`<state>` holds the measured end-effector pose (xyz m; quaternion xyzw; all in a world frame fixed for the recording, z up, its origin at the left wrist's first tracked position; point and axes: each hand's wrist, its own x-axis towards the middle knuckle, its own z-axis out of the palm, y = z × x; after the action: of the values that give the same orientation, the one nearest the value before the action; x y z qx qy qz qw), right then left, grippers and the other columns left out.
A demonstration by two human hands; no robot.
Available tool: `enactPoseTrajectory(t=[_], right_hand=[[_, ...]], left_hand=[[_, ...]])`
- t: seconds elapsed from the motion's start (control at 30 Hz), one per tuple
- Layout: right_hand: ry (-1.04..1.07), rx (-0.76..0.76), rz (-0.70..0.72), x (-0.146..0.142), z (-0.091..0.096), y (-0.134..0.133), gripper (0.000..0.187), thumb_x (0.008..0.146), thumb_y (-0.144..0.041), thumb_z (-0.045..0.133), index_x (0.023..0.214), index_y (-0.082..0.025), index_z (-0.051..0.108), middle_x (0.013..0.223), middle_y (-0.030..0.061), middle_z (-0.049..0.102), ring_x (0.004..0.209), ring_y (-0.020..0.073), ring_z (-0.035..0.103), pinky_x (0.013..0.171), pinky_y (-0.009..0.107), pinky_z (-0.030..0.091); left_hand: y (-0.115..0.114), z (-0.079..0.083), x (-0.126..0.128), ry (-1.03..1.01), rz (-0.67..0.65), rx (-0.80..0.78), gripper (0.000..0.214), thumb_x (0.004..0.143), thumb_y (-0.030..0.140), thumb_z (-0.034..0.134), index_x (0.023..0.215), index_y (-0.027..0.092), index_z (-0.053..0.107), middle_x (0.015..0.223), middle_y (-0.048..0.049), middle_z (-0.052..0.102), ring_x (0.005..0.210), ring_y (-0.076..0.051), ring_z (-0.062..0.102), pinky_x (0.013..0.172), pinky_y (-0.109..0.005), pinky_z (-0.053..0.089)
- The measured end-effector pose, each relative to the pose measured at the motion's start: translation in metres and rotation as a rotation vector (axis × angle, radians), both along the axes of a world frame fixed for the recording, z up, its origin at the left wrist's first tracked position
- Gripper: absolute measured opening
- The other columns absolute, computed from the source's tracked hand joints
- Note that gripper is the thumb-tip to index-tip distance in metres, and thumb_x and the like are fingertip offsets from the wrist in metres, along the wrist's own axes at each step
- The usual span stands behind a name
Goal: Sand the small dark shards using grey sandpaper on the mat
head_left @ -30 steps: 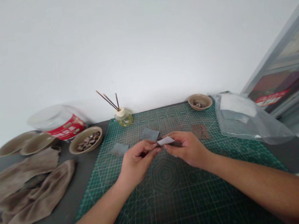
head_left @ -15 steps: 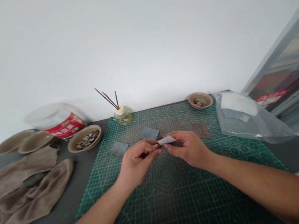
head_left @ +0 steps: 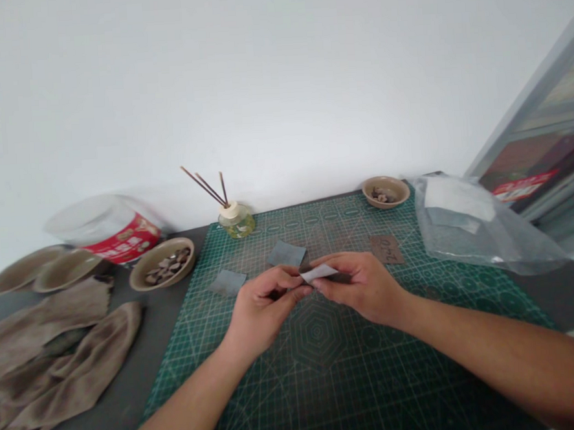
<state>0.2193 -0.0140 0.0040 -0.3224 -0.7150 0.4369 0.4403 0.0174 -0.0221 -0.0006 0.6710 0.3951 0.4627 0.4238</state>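
Over the middle of the green cutting mat (head_left: 322, 394), my two hands meet at the fingertips. My right hand (head_left: 362, 285) pinches a small pale piece of sandpaper (head_left: 321, 273), bent and with its light side up. My left hand (head_left: 267, 300) is closed, thumb against index finger, right beside the paper's left edge; whatever small thing its fingers grip is hidden. Just beyond the hands lie two grey-blue sandpaper squares, a nearer-left square (head_left: 229, 283) and a farther square (head_left: 286, 254). A brown square marked 240 (head_left: 386, 249) is behind my right hand.
At left stand a bowl of small stones (head_left: 162, 265), two other bowls (head_left: 69, 270), a clear jar with a red label (head_left: 123, 241) and a crumpled brown cloth (head_left: 96, 363). A reed diffuser (head_left: 237, 220), another stone bowl (head_left: 385, 193) and a plastic bag (head_left: 462, 224) line the back and right.
The pale sandpaper has tipped flatter and shifted slightly between my fingers. Both hands keep nearly the same place and grip.
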Motion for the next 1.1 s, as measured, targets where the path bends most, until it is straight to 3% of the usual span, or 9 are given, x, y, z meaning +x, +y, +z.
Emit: enactPoseTrajectory(t=[0.47,0.87,1.1], right_hand=[[-0.087,0.112,-0.042,0.0012,0.0031,-0.0013,0.023,0.083,-0.018,0.066,0.102,-0.027,0.075,0.106,0.0003,0.074,0.097,0.017,0.069,0.088,0.028,0.052],[-0.08,0.104,0.003,0.0021,0.0015,-0.0007,0.023,0.083,-0.017,0.066,0.101,-0.026,0.075,0.106,0.0004,0.074,0.096,0.0164,0.069,0.086,0.026,0.053],[-0.188,0.137,-0.206,0.0063,0.0005,0.0075,0.024,0.083,-0.015,0.064,0.101,-0.026,0.074,0.101,0.0001,0.075,0.093,0.0182,0.069,0.084,0.028,0.051]], left_hand=[[-0.0002,0.0009,-0.0006,0.033,0.031,-0.015,0.01,0.075,0.014,0.075,0.069,0.017,0.068,0.086,-0.0041,0.072,0.077,-0.016,0.066,0.068,-0.026,0.05],[-0.0006,0.0006,0.0006,0.021,0.052,-0.008,0.009,0.074,0.014,0.076,0.07,0.017,0.069,0.087,-0.004,0.073,0.078,-0.016,0.067,0.069,-0.025,0.051],[0.0016,-0.0036,-0.0031,0.122,0.102,0.035,0.008,0.076,0.022,0.076,0.074,0.017,0.069,0.091,-0.0061,0.073,0.079,-0.017,0.067,0.068,-0.026,0.053]])
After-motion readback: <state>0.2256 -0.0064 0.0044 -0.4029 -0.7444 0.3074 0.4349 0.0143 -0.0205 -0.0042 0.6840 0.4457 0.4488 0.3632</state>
